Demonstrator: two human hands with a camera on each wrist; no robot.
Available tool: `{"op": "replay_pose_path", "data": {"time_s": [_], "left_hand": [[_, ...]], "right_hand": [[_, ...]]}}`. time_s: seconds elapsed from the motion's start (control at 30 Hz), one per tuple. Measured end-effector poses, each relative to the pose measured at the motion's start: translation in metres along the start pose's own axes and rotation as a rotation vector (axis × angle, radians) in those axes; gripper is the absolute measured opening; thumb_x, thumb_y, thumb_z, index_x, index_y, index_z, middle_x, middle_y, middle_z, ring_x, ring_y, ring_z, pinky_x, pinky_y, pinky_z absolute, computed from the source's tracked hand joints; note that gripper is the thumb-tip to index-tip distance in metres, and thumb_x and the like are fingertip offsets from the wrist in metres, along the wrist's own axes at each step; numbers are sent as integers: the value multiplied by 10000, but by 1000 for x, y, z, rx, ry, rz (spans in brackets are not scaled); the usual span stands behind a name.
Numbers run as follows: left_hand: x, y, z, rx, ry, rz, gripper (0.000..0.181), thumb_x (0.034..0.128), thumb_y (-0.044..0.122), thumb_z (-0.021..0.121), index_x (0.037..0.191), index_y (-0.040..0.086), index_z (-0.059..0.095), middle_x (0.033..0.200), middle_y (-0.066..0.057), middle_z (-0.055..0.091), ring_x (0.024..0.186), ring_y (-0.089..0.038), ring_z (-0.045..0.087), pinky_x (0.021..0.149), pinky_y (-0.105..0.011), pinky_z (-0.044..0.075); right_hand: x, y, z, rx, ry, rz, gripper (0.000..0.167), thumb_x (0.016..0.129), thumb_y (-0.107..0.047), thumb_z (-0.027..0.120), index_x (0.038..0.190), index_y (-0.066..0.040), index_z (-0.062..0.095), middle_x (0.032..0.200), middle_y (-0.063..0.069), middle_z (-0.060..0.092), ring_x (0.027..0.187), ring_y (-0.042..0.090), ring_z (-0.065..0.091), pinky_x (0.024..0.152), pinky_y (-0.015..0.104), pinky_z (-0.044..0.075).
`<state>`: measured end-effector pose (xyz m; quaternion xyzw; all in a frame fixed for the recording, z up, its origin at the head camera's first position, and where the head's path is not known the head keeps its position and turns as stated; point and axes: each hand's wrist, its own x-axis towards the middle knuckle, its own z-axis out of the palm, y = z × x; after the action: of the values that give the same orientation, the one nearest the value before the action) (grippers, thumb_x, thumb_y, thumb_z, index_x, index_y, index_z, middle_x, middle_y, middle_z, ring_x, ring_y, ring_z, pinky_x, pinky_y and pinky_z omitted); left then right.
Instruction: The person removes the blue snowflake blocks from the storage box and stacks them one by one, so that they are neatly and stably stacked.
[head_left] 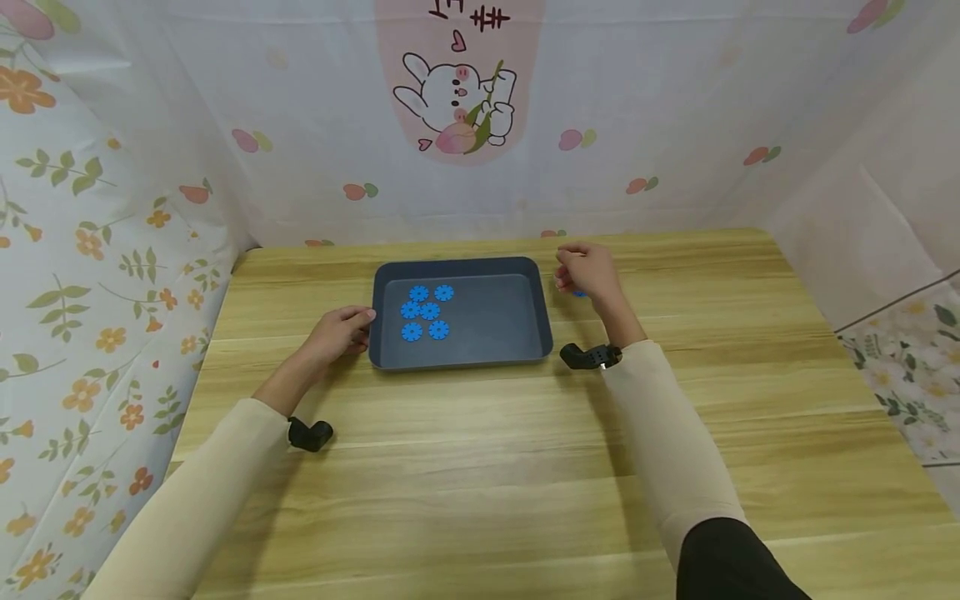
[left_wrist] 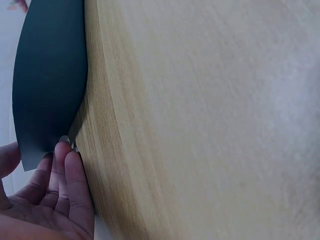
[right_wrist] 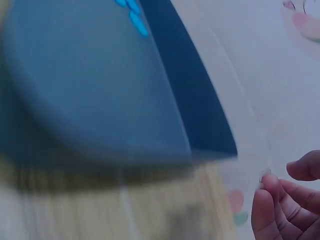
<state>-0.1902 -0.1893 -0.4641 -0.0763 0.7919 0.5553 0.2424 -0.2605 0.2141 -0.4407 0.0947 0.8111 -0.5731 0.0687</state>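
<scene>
Blue discs (head_left: 430, 312), six in number, lie flat inside the left half of the grey tray (head_left: 495, 321), roughly in two columns, and the tray stands on the wooden table (head_left: 450, 467). By my judgement, the work is partly done: these six are placed, while at least one blue piece (head_left: 580, 292) remains outside, just under the right hand (head_left: 592, 268), beyond the tray's right wall. How many pieces remain there, I cannot tell, because the hand covers them. Its thumb and fingers are bent loosely and stand apart, with nothing seen between them in the right wrist view; whether it touches the blue piece is not clear. The left hand (head_left: 332, 337) pinches the tray's left rim between thumb and fingers. In the left wrist view, the tray's inside is hidden; in the right wrist view, the near wall is blurred and the discs are cut by the upper edge.
</scene>
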Motion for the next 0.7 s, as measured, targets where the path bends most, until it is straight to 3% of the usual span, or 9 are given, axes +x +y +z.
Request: {"op": "replay_pose_path", "data": {"time_s": [0.27,0.47,0.7], "left_hand": [[-16,18,2,-13,-13,-22,492,1054,272,426,1450,-17,397,1163,-149,514,888,-159,542,895,-333,497],[-5,5,0,-13,-8,-5,524,1048,330,435,1454,1,402,1156,-122,526,870,-126,550,847,-289,511],[1,-2,0,-2,11,12,527,1038,370,453,1432,20,437,1128,-103,535,862,-117,556,785,-227,511]], "right_hand": [[4,-22,38,-13,-75,-76,327,994,-217,568,1264,-44,629,717,63,638,540,150,626,705,469,581],[8,-25,66,45,-168,-107,307,993,-199,574,1250,-40,634,722,85,643,531,154,620,703,479,578],[9,-24,92,17,-258,-86,275,987,-178,588,1216,-36,643,724,97,648,532,156,621,684,468,580]]}}
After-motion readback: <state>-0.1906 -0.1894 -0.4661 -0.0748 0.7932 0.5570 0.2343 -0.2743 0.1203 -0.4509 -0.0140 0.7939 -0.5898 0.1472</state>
